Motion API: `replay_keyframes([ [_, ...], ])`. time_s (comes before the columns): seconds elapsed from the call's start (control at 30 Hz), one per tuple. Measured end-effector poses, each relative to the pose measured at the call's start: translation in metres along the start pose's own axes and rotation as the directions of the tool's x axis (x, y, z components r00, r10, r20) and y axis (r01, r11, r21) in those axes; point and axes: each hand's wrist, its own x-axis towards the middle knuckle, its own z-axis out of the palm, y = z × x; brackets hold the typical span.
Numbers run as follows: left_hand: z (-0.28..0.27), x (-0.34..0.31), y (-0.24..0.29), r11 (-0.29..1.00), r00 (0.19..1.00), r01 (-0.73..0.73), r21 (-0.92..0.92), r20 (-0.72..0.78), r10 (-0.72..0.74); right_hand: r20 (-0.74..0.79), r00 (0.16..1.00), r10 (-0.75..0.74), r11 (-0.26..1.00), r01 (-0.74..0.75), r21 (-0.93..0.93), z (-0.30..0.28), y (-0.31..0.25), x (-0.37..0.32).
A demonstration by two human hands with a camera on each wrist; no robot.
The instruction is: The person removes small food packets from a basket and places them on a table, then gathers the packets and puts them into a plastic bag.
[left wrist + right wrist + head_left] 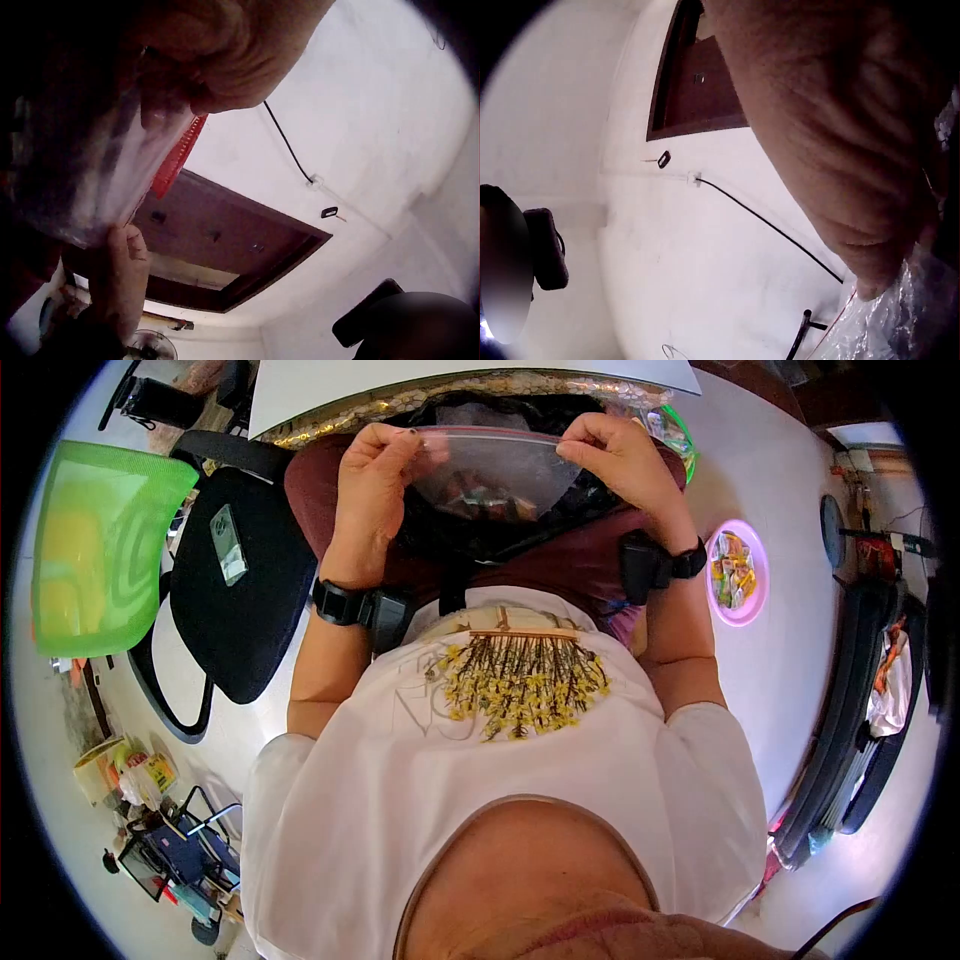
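A clear plastic bag (490,475) with a reddish strip along its top edge is stretched between the two hands above the lap, with some small dark and reddish items showing in or through it. My left hand (372,490) pinches its left top corner, and my right hand (625,465) pinches the right top corner. In the left wrist view the left hand (225,52) holds the bag (97,180), and the right hand (124,277) grips its far end. In the right wrist view the right hand (840,150) pinches the bag (892,322) at its edge.
Black plastic (510,545) lies over the lap, beneath the clear bag. A white table edge (470,380) runs along the front. To the right, a pink basin (738,575) holds small packets. A phone (228,545) rests on the black chair seat (240,620) at the left.
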Motion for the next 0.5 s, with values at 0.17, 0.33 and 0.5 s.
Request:
replay_keyframes([
  [0.17,-0.004,0.002,0.0,1.0,0.999,0.003,-0.008,0.049,-0.003,-0.017,1.0,0.016,1.0,-0.016,0.016,-0.002,0.011,-0.006],
  [0.33,-0.008,0.003,0.001,1.0,0.999,-0.002,-0.004,0.046,0.002,0.048,0.997,0.064,0.998,-0.062,-0.028,-0.008,0.009,-0.005],
  [0.5,-0.005,0.002,0.003,1.0,0.998,-0.006,-0.001,0.056,0.006,-0.167,0.953,-0.255,0.935,0.199,-0.292,0.011,-0.004,0.005],
])
